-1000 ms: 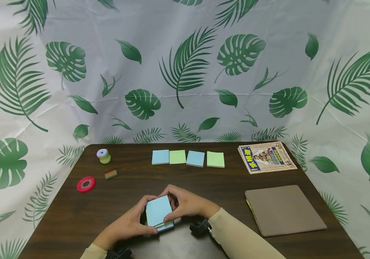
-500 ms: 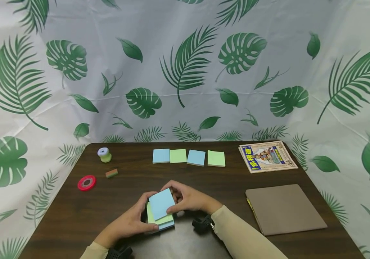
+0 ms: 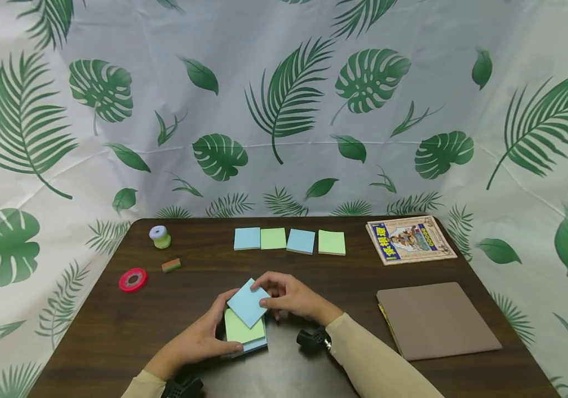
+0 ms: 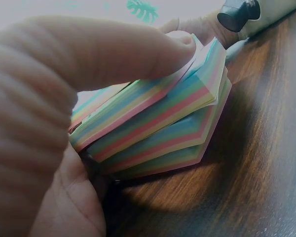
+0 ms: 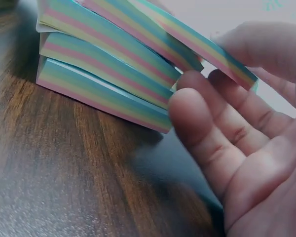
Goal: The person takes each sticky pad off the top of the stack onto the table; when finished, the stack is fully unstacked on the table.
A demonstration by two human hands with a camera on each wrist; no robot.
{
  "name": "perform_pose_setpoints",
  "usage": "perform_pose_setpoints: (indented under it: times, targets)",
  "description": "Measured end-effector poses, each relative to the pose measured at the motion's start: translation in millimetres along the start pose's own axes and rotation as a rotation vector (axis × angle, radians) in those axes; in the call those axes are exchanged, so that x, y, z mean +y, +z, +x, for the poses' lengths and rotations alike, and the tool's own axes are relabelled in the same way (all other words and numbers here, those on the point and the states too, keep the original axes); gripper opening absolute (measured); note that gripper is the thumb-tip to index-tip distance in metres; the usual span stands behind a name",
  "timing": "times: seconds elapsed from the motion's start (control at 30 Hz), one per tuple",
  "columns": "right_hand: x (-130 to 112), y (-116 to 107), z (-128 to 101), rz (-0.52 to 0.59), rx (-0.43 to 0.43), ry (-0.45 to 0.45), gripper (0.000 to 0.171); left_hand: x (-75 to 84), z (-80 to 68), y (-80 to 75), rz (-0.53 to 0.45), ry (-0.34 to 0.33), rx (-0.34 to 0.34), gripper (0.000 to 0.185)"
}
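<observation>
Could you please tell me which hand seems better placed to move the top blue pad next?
Probably the right hand: it pinches the top blue pad, while the left hand grips the stack of pads below.

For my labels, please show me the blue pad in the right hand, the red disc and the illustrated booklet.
Blue pad (image 3: 247, 305), head view: top face.
Red disc (image 3: 132, 280), head view: centre.
Illustrated booklet (image 3: 410, 240), head view: cover picture.

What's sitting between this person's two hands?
The head view shows a light blue sticky-note pad, pinched by the right hand, overlapping a light green pad, with another blue pad showing beneath.
</observation>
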State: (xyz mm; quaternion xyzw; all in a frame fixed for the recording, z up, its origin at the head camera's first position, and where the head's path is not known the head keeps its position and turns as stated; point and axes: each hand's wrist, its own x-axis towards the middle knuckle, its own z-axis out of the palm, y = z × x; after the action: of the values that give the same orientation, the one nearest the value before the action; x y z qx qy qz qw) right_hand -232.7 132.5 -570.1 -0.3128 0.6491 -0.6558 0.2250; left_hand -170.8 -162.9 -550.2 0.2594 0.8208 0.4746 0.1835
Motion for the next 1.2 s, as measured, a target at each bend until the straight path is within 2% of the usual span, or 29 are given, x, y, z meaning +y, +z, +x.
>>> perform_pose_setpoints:
  times: [0.13, 0.27, 0.43, 0.7, 0.83, 0.97, 1.13, 1.2]
  targets:
    - [2.7, 0.0, 0.4, 0.013, 0.067, 0.015, 0.027, 0.9, 0.7, 0.5, -0.01, -0.012, 0.001, 0.115]
    - [3.7, -0.3, 0.6, 0.042, 0.14, -0.001, 0.019, 0.9, 0.0, 1.2, -0.02, 0.006, -0.002, 0.119]
    - [2.0, -4.3, 0.5, 0.019, 0.27, -0.048, 0.022, -0.8, 0.9, 2.0, -0.015, 0.056, 0.0, 0.117]
    - [2.4, -15.6, 1.9, -0.023, 0.477, -0.135, 0.022, -1.5, 2.7, 1.5, -0.008, 0.065, -0.014, 0.117]
    - [3.3, -21.1, 1.3, -0.108, 0.555, -0.139, 0.022, -0.5, 1.8, 0.3, 0.001, 0.065, -0.011, 0.116]
    - [4.1, -23.4, 1.6, -0.216, 0.578, -0.119, 0.026, -1.8, 1.3, 0.0, 0.006, 0.073, -0.019, 0.113]
    - [4.5, -21.0, 3.1, -0.389, 0.528, -0.068, 0.04, -2.8, 1.0, 0.1, 0.015, 0.091, -0.023, 0.111]
    - [4.4, -19.3, 3.0, -0.475, 0.501, -0.053, 0.046, -2.1, 0.7, 0.0, 0.014, 0.077, -0.021, 0.112]
